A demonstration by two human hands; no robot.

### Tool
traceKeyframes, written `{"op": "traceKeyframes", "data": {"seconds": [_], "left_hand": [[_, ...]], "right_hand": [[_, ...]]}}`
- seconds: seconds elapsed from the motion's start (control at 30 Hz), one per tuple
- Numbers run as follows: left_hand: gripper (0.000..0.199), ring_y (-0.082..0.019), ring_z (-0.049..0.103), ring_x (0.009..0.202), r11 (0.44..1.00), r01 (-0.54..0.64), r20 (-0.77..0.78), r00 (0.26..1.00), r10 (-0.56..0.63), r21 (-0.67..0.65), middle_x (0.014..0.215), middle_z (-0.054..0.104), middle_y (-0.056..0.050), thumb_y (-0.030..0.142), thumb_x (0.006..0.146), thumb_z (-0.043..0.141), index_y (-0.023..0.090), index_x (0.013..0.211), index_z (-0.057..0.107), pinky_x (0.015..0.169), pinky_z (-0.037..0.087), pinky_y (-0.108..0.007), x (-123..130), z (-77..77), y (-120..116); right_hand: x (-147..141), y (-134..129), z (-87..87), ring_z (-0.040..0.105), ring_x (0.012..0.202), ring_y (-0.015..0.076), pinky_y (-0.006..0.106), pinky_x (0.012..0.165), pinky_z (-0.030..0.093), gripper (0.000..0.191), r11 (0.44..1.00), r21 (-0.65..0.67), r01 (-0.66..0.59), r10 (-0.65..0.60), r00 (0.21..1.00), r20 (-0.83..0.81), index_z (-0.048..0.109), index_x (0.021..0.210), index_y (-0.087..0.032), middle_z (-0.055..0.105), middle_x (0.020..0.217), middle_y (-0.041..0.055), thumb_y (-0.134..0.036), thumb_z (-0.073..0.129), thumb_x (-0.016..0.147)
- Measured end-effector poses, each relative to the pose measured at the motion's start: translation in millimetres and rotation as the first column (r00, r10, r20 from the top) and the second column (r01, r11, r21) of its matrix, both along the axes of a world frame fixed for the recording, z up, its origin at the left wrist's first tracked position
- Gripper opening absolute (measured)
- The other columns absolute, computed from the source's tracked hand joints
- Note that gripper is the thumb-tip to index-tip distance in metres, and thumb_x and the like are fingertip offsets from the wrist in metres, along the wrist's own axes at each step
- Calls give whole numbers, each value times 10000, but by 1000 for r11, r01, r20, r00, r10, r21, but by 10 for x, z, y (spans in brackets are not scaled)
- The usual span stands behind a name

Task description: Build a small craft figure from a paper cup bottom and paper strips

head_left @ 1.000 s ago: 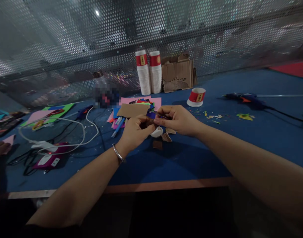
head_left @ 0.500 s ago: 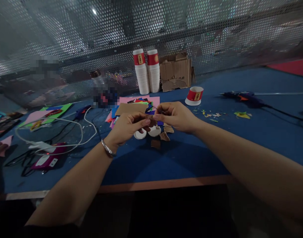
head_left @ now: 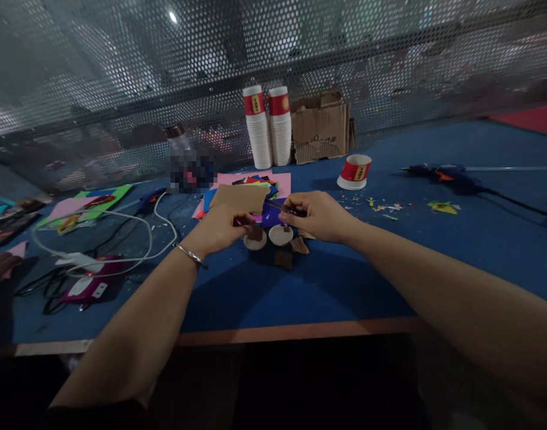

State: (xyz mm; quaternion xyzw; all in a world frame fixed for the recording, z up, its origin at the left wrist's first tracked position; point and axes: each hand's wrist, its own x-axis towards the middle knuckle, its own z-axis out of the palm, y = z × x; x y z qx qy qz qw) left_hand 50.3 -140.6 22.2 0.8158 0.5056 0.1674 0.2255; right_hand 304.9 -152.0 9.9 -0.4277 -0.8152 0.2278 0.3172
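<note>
My left hand (head_left: 224, 227), with a silver bangle at the wrist, pinches a small brown cardboard piece (head_left: 255, 233) at the left of two shallow white round cup bottoms (head_left: 254, 245). Whether the piece rests on it or hovers just above, I cannot tell. Beside it, the right white cup bottom (head_left: 279, 237) carries a small brown bit at its edge. My right hand (head_left: 318, 216) is closed around a slim dark pointed tool (head_left: 277, 206), its tip toward the left; its kind is unclear. Nearer me lies a loose cardboard scrap (head_left: 283, 259), with more scraps (head_left: 300, 245) under my right hand.
Coloured paper sheets and a cardboard sheet (head_left: 237, 198) lie behind my hands. Farther back stand stacked paper cups (head_left: 260, 131) and a cardboard box (head_left: 320, 131). One red-white cup (head_left: 355, 172) and a glue gun (head_left: 443, 174) are rightward. Cables, a purple power strip (head_left: 92, 283) and another person's hand (head_left: 2, 263) are leftward.
My hands have parted. My left hand has lowered the brown cardboard piece to the left cup bottom, while my right hand has drawn slightly right with the tool.
</note>
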Motion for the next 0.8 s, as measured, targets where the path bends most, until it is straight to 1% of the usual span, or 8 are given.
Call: {"op": "traceKeyframes", "data": {"seconds": [0.07, 0.17, 0.27, 0.4, 0.53, 0.6, 0.7, 0.8], "left_hand": [[214, -217, 663, 764, 998, 0, -113, 994, 7, 67, 904, 801, -63, 319, 792, 702, 220, 932, 830, 683, 450, -313, -15, 34, -15], [254, -214, 624, 731, 996, 25, -196, 980, -9, 81, 914, 789, -79, 373, 789, 730, 215, 961, 828, 644, 398, -314, -29, 55, -34], [308, -229, 634, 787, 996, 64, -201, 978, -52, 55, 978, 777, -83, 435, 799, 733, 219, 1005, 811, 674, 410, -318, -29, 52, -51], [397, -266, 650, 943, 995, 94, -242, 967, -85, 26, 1067, 738, -111, 411, 756, 773, 199, 1092, 784, 780, 453, -334, -26, 64, -64], [340, -271, 644, 1003, 986, 167, -267, 950, -161, 0, 1078, 725, -107, 364, 782, 732, 201, 1076, 781, 839, 463, -344, -19, 86, -69], [337, -267, 644, 1009, 983, 186, -264, 948, -178, 3, 1103, 725, -111, 375, 808, 705, 196, 1084, 774, 831, 463, -339, -2, 83, -77], [356, -238, 648, 889, 992, 125, -272, 955, -117, 13, 1081, 737, -116, 404, 855, 651, 175, 1107, 752, 737, 441, -325, 53, 67, -111], [295, -219, 623, 771, 996, 58, -324, 945, -32, 72, 975, 749, -108, 406, 866, 630, 170, 987, 756, 670, 392, -328, 130, 60, -174]], "right_hand": [[0, -13, 10, 435, 639, 131, 297, 639, 303, 183, 1000, 23, 8, -8, 1000, 28, 611, 809, -183, 543, 678, -18, -346, 634, 889], [5, -23, 19, 461, 657, 139, 302, 652, 311, 168, 999, 35, 5, -7, 998, 64, 613, 811, -185, 574, 707, -2, -324, 626, 905], [10, -21, 14, 479, 671, 146, 312, 658, 316, 168, 999, 45, -3, -1, 997, 75, 605, 817, -191, 598, 736, 10, -325, 634, 914], [19, -13, -5, 488, 679, 152, 320, 660, 328, 141, 998, 58, -9, 4, 997, 75, 598, 827, -198, 620, 767, 23, -302, 643, 910], [24, -12, -17, 513, 696, 164, 323, 655, 333, 118, 997, 75, -7, -1, 994, 110, 607, 838, -199, 654, 806, 42, -291, 644, 903], [24, -13, -18, 522, 698, 167, 321, 650, 328, 102, 997, 79, -1, -9, 992, 128, 622, 855, -199, 671, 822, 45, -288, 645, 897], [25, -12, -16, 548, 717, 180, 323, 654, 326, 92, 997, 78, 6, -18, 988, 151, 634, 875, -197, 696, 845, 53, -286, 648, 894], [28, -7, -22, 581, 756, 197, 327, 669, 331, 93, 996, 84, -4, -10, 987, 162, 626, 872, -197, 716, 883, 68, -284, 641, 902]]}}
